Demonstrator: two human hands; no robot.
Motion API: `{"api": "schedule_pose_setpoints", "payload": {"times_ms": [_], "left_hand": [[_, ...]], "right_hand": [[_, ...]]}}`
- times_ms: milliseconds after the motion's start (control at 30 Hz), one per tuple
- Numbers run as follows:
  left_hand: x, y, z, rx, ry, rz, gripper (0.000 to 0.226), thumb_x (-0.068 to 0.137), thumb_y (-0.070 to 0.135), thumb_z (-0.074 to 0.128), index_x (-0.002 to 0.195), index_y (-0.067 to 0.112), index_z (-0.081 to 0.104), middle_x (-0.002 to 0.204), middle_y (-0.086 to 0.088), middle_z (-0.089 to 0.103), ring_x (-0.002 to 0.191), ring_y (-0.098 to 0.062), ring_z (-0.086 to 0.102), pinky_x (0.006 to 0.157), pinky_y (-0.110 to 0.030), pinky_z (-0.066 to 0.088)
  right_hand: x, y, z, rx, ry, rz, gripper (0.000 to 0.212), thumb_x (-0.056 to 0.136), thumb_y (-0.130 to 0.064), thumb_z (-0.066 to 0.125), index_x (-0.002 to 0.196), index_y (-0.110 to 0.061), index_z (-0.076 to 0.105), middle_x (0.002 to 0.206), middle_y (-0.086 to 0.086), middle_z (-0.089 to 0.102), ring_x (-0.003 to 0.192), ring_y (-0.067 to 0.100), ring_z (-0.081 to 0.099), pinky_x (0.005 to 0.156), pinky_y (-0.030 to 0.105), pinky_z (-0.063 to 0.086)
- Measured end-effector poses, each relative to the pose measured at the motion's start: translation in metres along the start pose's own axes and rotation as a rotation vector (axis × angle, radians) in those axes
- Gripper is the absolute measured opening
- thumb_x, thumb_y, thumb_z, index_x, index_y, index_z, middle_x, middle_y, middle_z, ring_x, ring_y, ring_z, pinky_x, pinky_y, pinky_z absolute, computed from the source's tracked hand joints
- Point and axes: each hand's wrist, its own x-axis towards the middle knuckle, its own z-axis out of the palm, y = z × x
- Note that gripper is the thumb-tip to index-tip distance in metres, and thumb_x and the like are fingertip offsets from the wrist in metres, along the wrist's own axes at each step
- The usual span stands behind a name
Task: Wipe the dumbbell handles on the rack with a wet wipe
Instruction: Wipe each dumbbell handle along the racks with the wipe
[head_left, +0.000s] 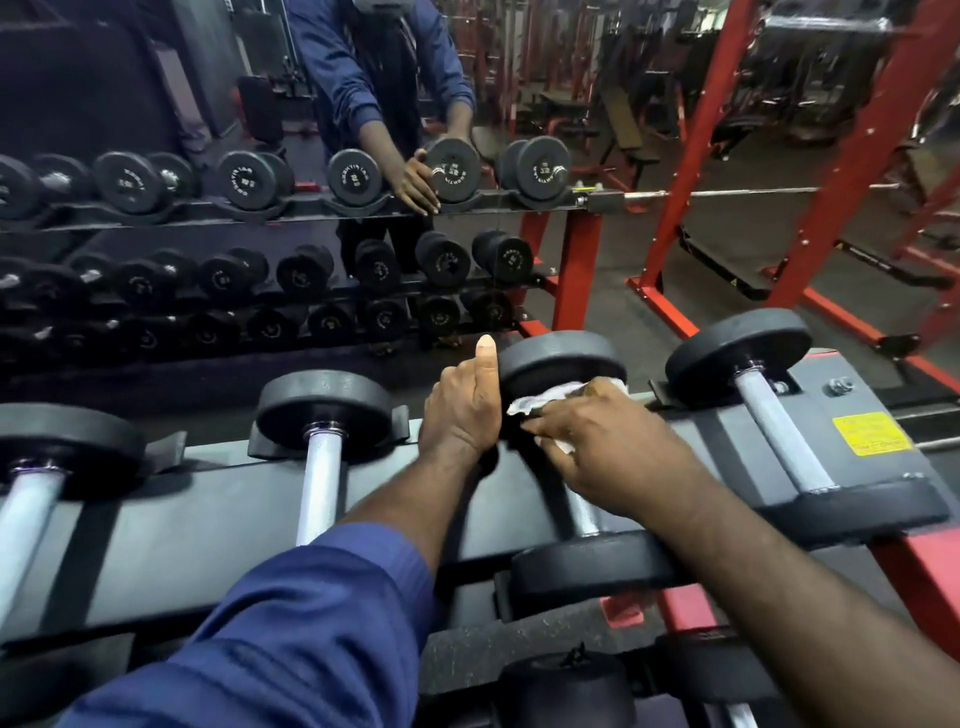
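Closest of all is a blue sleeve (291, 623) on the left arm. The right arm is bare.

Both arms reach to the middle dumbbell (587, 569). It lies on the top shelf of the dark rack (208, 519). Below the middle dumbbell, on a lower shelf, sits another black dumbbell (566, 691).

A short shiny bit of the middle dumbbell's handle (584, 514) shows. The rest is under the right hand (608, 447). This hand's fingers are curled around the white wet wipe (540, 402), and the wipe is bunched on the handle, right up by the far round weight.

The left hand (462, 410) is just to the left of that far weight and touches its side. Its thumb points straight up. Its fingers go over the far edge, so they are hidden here. In the mirror (260, 104) they look stretched out and hold nothing.

The rack also holds a left dumbbell (322, 467) and a right dumbbell (779, 426), one on each side of the middle dumbbell. Each lies in its own spot with a silver handle. One more is at the far left edge.

A yellow sticker (870, 434) is on the rack, to the right of the right dumbbell.

Behind the middle dumbbell, the mirror shows rows of dumbbells. A red frame (857, 156) stands behind and to the right.
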Motion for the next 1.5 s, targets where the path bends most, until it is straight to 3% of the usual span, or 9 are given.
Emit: {"api": "schedule_pose_setpoints", "payload": {"times_ms": [133, 433, 567, 767, 933, 1033, 1167, 1300, 1500], "left_hand": [[0.001, -0.003, 0.0, -0.002, -0.02, -0.023, 0.076, 0.111, 0.054, 0.015, 0.089, 0.005, 0.068, 0.106, -0.029, 0.07, 0.104, -0.049, 0.062, 0.088, -0.05, 0.044], [0.001, -0.002, 0.001, 0.022, -0.023, 0.005, 0.083, 0.104, 0.06, 0.009, 0.089, 0.005, 0.068, 0.102, -0.028, 0.07, 0.102, -0.048, 0.063, 0.087, -0.048, 0.044], [0.003, -0.005, 0.001, 0.015, -0.019, 0.022, 0.074, 0.103, 0.059, 0.011, 0.075, 0.013, 0.062, 0.099, -0.027, 0.069, 0.1, -0.048, 0.062, 0.081, -0.045, 0.039], [0.002, -0.003, 0.002, 0.0, -0.012, 0.008, 0.079, 0.096, 0.064, 0.006, 0.075, 0.011, 0.061, 0.099, -0.027, 0.07, 0.101, -0.048, 0.063, 0.086, -0.049, 0.043], [0.002, -0.004, 0.002, 0.002, -0.001, -0.002, 0.069, 0.097, 0.065, 0.007, 0.062, 0.02, 0.045, 0.088, -0.022, 0.068, 0.095, -0.047, 0.063, 0.081, -0.046, 0.042], [0.002, -0.003, 0.002, 0.003, -0.007, -0.009, 0.068, 0.097, 0.065, 0.008, 0.062, 0.021, 0.045, 0.087, -0.021, 0.066, 0.095, -0.047, 0.063, 0.082, -0.047, 0.042], [0.002, -0.005, 0.002, 0.01, -0.014, -0.006, 0.069, 0.102, 0.064, 0.01, 0.062, 0.021, 0.045, 0.083, -0.016, 0.062, 0.095, -0.045, 0.063, 0.082, -0.046, 0.042], [0.001, -0.004, 0.001, -0.004, -0.003, -0.006, 0.068, 0.097, 0.066, 0.008, 0.061, 0.022, 0.045, 0.084, -0.018, 0.064, 0.094, -0.045, 0.063, 0.084, -0.048, 0.046], [0.002, -0.004, 0.001, -0.001, -0.001, -0.002, 0.068, 0.096, 0.067, 0.007, 0.062, 0.022, 0.044, 0.089, -0.022, 0.068, 0.094, -0.046, 0.063, 0.085, -0.049, 0.046]], "right_hand": [[0.001, -0.014, -0.006, -0.202, -0.093, 0.014, 0.038, 0.096, -0.053, 0.043, 0.123, -0.036, 0.063, 0.128, -0.021, 0.059, 0.107, 0.025, 0.052, 0.07, 0.034, 0.045], [-0.005, -0.004, -0.007, 0.214, 0.052, -0.044, 0.051, 0.084, -0.013, 0.039, 0.122, -0.03, 0.07, 0.124, -0.013, 0.068, 0.109, 0.017, 0.058, 0.098, 0.036, 0.048], [-0.006, -0.001, -0.003, 0.483, 0.315, -0.025, 0.051, 0.079, 0.01, 0.059, 0.118, -0.021, 0.072, 0.121, -0.008, 0.066, 0.115, 0.008, 0.062, 0.099, 0.033, 0.051], [-0.015, 0.003, -0.006, 0.506, 0.579, 0.147, 0.039, 0.07, -0.012, 0.092, 0.104, -0.02, 0.076, 0.107, -0.009, 0.067, 0.085, 0.007, 0.065, 0.073, 0.015, 0.051], [-0.015, 0.0, -0.003, 0.522, 0.451, 0.248, 0.039, 0.069, -0.023, 0.094, 0.105, -0.022, 0.079, 0.096, -0.007, 0.077, 0.077, 0.004, 0.069, 0.076, 0.017, 0.054], [-0.012, 0.002, -0.001, 0.413, 0.409, 0.229, 0.034, 0.08, -0.013, 0.081, 0.11, -0.029, 0.079, 0.106, -0.01, 0.077, 0.091, 0.009, 0.072, 0.086, 0.025, 0.057], [-0.012, -0.001, -0.009, 0.28, 0.195, 0.126, 0.058, 0.076, 0.001, 0.062, 0.122, -0.034, 0.074, 0.128, -0.017, 0.069, 0.118, 0.003, 0.062, 0.101, 0.025, 0.051], [-0.003, -0.014, -0.017, 0.129, -0.067, 0.075, 0.058, 0.08, -0.013, 0.055, 0.128, -0.045, 0.065, 0.131, -0.019, 0.065, 0.117, 0.014, 0.06, 0.088, 0.03, 0.052], [-0.005, -0.002, -0.013, 0.324, 0.167, 0.317, 0.048, 0.078, -0.045, 0.044, 0.119, -0.067, 0.058, 0.121, -0.025, 0.068, 0.115, 0.007, 0.064, 0.09, 0.038, 0.058]]}}
